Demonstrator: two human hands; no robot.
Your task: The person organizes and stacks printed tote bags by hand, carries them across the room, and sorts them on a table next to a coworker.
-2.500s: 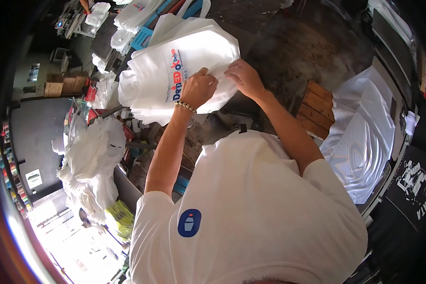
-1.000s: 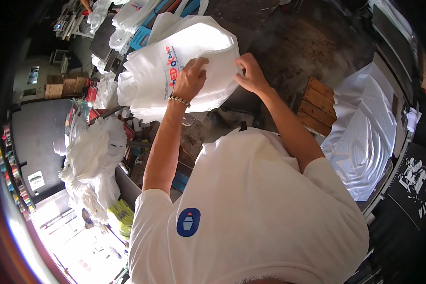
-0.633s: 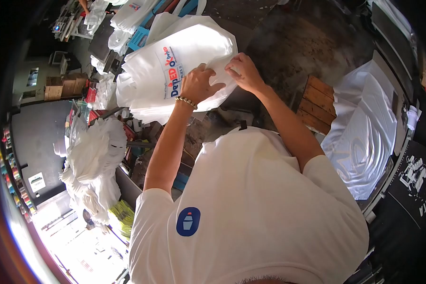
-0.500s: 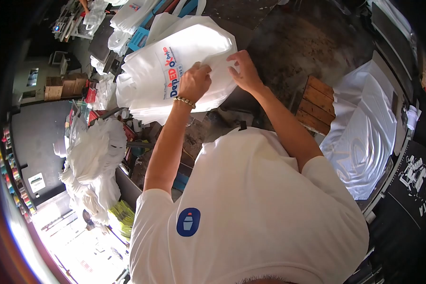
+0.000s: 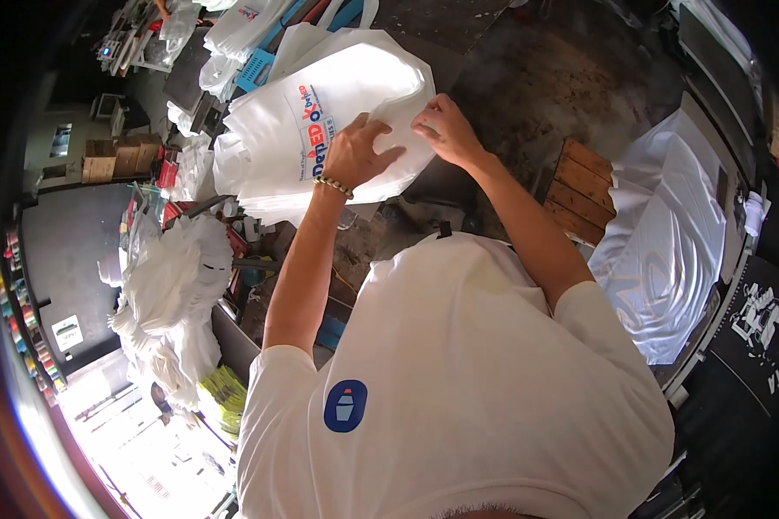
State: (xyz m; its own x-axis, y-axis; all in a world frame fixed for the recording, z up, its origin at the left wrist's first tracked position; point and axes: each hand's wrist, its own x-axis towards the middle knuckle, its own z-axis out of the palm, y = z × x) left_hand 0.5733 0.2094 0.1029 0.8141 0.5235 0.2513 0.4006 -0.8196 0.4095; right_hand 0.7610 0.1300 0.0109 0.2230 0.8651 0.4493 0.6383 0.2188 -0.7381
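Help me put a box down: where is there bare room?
The brown patch looks bare between the bags, the slatted wood and the white cloth, though its level is unclear. It is crowded by the blue basket and the white heap on the left.

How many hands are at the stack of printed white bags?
2: the left hand over the top bag, beside its print; the right hand at the bag's right edge.

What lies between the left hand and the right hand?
Only an unprinted stretch of the top white bag lies between the left hand and the right hand, with no separate object visible on it. The head view shows this.
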